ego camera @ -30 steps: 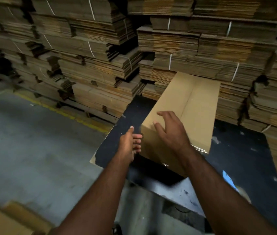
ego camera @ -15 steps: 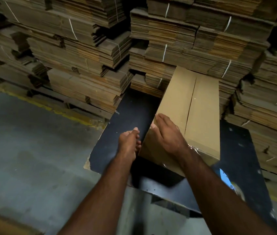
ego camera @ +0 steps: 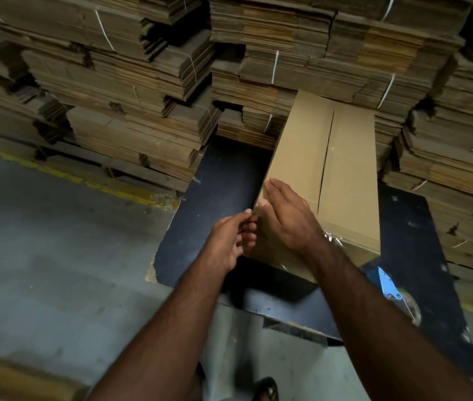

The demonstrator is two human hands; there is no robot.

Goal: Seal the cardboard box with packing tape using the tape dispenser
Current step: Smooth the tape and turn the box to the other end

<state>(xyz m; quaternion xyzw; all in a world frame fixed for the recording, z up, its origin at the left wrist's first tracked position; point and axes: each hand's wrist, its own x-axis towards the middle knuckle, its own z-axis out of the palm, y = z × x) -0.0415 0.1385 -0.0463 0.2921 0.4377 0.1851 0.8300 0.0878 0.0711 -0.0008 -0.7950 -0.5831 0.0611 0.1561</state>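
Observation:
A long brown cardboard box (ego camera: 345,175) lies on the dark table (ego camera: 223,180), its two top flaps closed with clear tape running along the seam. My right hand (ego camera: 287,218) lies flat on the near left corner of the box top, fingers straight. My left hand (ego camera: 229,241) is at the box's left side near that corner, fingers curled against the cardboard; whether it holds anything is unclear. The tape dispenser (ego camera: 391,287), blue with a clear roll, lies on the table at the right, partly behind my right forearm.
Tall stacks of strapped flat cardboard (ego camera: 142,82) wall in the table at the back and right. Grey concrete floor (ego camera: 41,256) with a yellow line lies to the left. More cardboard (ego camera: 12,380) sits at the bottom left. A dark shoe (ego camera: 267,389) shows below.
The box has swung round to lie flat with its taped top up. My right hand has settled flat on the near corner, and my left hand has closed in on the box's side.

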